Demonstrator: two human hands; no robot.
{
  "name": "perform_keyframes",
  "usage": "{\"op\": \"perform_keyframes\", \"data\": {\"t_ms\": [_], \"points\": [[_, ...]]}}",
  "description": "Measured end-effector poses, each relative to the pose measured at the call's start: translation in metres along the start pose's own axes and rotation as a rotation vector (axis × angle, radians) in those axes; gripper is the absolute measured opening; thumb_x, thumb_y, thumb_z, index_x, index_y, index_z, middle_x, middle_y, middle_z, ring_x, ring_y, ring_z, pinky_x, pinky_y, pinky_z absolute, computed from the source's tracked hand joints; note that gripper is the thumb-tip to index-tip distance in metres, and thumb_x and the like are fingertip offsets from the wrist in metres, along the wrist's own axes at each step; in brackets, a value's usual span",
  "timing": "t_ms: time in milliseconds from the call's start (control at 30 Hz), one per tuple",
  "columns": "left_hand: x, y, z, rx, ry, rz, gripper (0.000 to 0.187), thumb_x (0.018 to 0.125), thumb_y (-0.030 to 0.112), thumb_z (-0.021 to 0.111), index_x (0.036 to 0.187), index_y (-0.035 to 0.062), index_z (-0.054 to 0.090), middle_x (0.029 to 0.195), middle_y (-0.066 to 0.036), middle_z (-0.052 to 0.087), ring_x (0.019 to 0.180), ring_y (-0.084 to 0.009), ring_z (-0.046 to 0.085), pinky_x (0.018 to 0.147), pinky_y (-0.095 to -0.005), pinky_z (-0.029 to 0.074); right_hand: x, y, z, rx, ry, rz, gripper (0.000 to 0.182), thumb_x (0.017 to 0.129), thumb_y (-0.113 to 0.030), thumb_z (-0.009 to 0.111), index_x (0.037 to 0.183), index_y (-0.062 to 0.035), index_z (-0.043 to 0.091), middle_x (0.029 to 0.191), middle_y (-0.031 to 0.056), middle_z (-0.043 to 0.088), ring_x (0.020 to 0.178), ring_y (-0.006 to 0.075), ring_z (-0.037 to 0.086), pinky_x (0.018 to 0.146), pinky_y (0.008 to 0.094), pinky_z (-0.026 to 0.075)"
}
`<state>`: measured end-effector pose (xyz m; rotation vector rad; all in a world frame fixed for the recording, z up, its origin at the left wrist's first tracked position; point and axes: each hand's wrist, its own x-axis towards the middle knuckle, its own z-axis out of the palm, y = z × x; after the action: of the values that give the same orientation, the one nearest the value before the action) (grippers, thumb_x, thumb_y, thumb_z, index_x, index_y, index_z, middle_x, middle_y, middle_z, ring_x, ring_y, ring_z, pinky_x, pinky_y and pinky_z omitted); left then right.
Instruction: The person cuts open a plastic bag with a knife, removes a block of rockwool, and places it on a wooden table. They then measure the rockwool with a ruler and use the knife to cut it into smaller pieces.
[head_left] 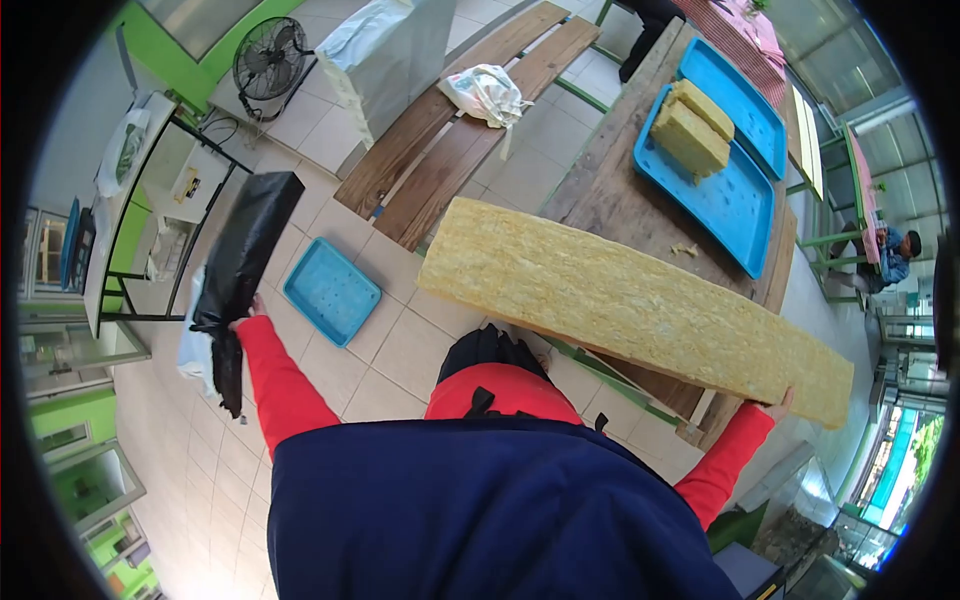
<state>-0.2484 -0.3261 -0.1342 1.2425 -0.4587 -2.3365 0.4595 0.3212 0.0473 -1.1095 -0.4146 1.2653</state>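
Note:
On the left side, my left hand (252,312) is closed on a long black plastic-wrapped package (245,245), its loose plastic hanging below. At the right, my right hand (777,404) grips the lower edge of a long yellow fibrous slab (630,305), which lies slantwise across the front of the wooden table (610,180). Beyond the slab, yellow fibrous blocks (690,140) rest on a blue tray (715,205), with a few crumbs on the wood beside it.
A second blue tray (765,130) adjoins the first. Another blue tray (333,292) lies on the tiled floor. A wooden bench (410,165) carries a plastic bag (487,95) and a large wrapped slab (395,65). A fan (270,55) stands behind. One person (893,262) sits far right.

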Motion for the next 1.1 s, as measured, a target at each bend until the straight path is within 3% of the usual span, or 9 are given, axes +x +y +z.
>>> {"op": "perform_keyframes", "data": {"t_ms": [200, 267, 400, 500, 633, 800, 900, 967, 1100], "points": [[0.007, -0.053, -0.044, 0.090, -0.190, -0.145, 0.069, 0.087, 0.055, 0.030, 0.126, -0.0010, 0.038, 0.132, -0.021, 0.037, 0.124, -0.0379, 0.033, 0.099, -0.0583, 0.029, -0.047, 0.007, 0.033, 0.053, 0.104, -0.025, 0.049, 0.075, -0.037, 0.064, 0.115, -0.0113, 0.054, 0.117, 0.0067, 0.054, 0.106, 0.0287, 0.050, 0.088, 0.0464, 0.042], [-0.011, -0.063, -0.042, 0.069, -0.202, -0.223, 0.056, 0.090, 0.045, 0.033, 0.122, 0.0012, 0.046, 0.127, -0.019, 0.045, 0.119, -0.0365, 0.042, 0.098, -0.0585, 0.029, -0.058, 0.005, 0.042, 0.042, 0.170, -0.009, 0.049, 0.074, -0.038, 0.065, 0.114, -0.0114, 0.054, 0.116, 0.0066, 0.055, 0.105, 0.0285, 0.051, 0.087, 0.0462, 0.042], [-0.029, -0.085, -0.024, 0.405, -0.336, -0.333, 0.054, 0.091, 0.047, 0.031, 0.121, 0.0050, 0.047, 0.124, -0.016, 0.049, 0.119, -0.0352, 0.042, 0.097, -0.0581, 0.031, -0.037, 0.004, 0.019, 0.052, 0.105, 0.005, 0.050, 0.074, -0.038, 0.065, 0.114, -0.0116, 0.054, 0.116, 0.0063, 0.055, 0.104, 0.0289, 0.051, 0.087, 0.0464, 0.042], [-0.014, -0.114, -0.012, 0.667, -0.352, -0.381, 0.041, 0.089, 0.042, 0.046, 0.114, 0.0095, 0.053, 0.113, -0.011, 0.057, 0.102, -0.0326, 0.054, 0.092, -0.0561, 0.036, -0.027, 0.009, 0.005, 0.054, 0.088, 0.027, 0.052, 0.074, -0.039, 0.064, 0.116, -0.0114, 0.053, 0.117, 0.0068, 0.055, 0.105, 0.0293, 0.051, 0.088, 0.0471, 0.042], [-0.012, -0.165, 0.002, 0.691, -0.463, -0.459, 0.041, 0.084, 0.036, 0.059, 0.112, 0.0083, 0.054, 0.115, -0.009, 0.056, 0.104, -0.0303, 0.053, 0.091, -0.0502, 0.041, -0.023, 0.017, -0.015, -0.003, 0.155, 0.021, 0.055, 0.074, -0.040, 0.062, 0.119, -0.0105, 0.051, 0.119, 0.0081, 0.053, 0.106, 0.0302, 0.050, 0.088, 0.0482, 0.041], [-0.023, -0.214, 0.025, 0.806, -0.495, -0.492, 0.043, 0.083, 0.037, 0.059, 0.114, 0.0081, 0.053, 0.116, -0.010, 0.056, 0.106, -0.0294, 0.053, 0.092, -0.0491, 0.041, -0.042, 0.025, -0.015, -0.048, 0.245, -0.005, 0.056, 0.075, -0.042, 0.060, 0.120, -0.0102, 0.050, 0.120, 0.0086, 0.052, 0.107, 0.0313, 0.049, 0.089, 0.0487, 0.040], [-0.019, -0.234, 0.040, 0.866, -0.564, -0.523, 0.061, 0.080, 0.048, 0.059, 0.124, 0.0079, 0.045, 0.129, -0.013, 0.044, 0.115, -0.0334, 0.045, 0.093, -0.0538, 0.038, -0.063, 0.026, -0.003, -0.070, 0.318, 0.013, 0.057, 0.076, -0.044, 0.058, 0.121, -0.0105, 0.049, 0.121, 0.0086, 0.052, 0.108, 0.0318, 0.049, 0.089, 0.0495, 0.041], [-0.027, -0.236, 0.051, 1.392, -0.396, -0.185, 0.086, 0.074, 0.061, 0.057, 0.136, 0.0091, 0.028, 0.141, -0.015, 0.025, 0.125, -0.0397, 0.030, 0.091, -0.0604, 0.034, -0.057, 0.025, -0.014, -0.086, 0.312, 0.022, 0.055, 0.077, -0.046, 0.054, 0.119, -0.0124, 0.049, 0.119, 0.0080, 0.053, 0.106, 0.0316, 0.050, 0.085, 0.0512, 0.042], [-0.056, -0.258, 0.022, 1.366, -0.507, -0.414, 0.102, 0.071, 0.066, 0.056, 0.142, 0.0145, 0.003, 0.146, -0.015, 0.004, 0.131, -0.0428, 0.011, 0.089, -0.0632, 0.034, -0.064, 0.027, -0.013, -0.104, 0.329, 0.008, 0.058, 0.077, -0.047, 0.054, 0.122, -0.0108, 0.048, 0.122, 0.0088, 0.051, 0.110, 0.0319, 0.048, 0.088, 0.0502, 0.041]]}}
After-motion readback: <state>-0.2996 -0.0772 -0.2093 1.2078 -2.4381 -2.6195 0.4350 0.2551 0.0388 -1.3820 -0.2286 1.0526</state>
